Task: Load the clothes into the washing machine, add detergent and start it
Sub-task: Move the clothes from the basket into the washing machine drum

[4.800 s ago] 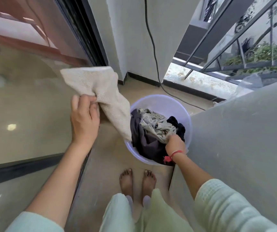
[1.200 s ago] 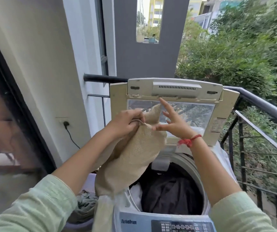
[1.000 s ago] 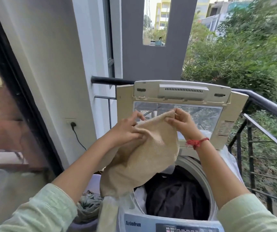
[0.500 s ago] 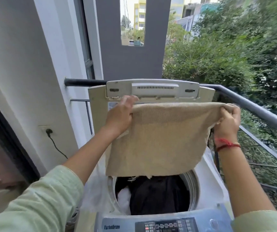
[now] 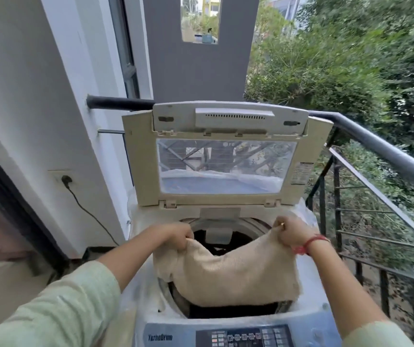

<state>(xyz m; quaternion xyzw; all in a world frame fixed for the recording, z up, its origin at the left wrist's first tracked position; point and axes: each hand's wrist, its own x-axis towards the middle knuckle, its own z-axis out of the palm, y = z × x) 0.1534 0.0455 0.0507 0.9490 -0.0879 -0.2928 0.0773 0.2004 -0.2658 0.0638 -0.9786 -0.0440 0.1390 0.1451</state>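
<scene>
Here a beige towel [image 5: 228, 274] is held stretched over the open drum of the top-loading washing machine [image 5: 308, 319]. Its upper corners are pinched in curled fingers: one by the left hand [image 5: 175, 234], the other by the right hand [image 5: 291, 231] (a red thread is worn at that wrist). The cloth sags between the two hands and hangs below them across the drum mouth, where dark clothes [image 5: 223, 246] are seen. The lid [image 5: 226, 156] is propped upright behind.
</scene>
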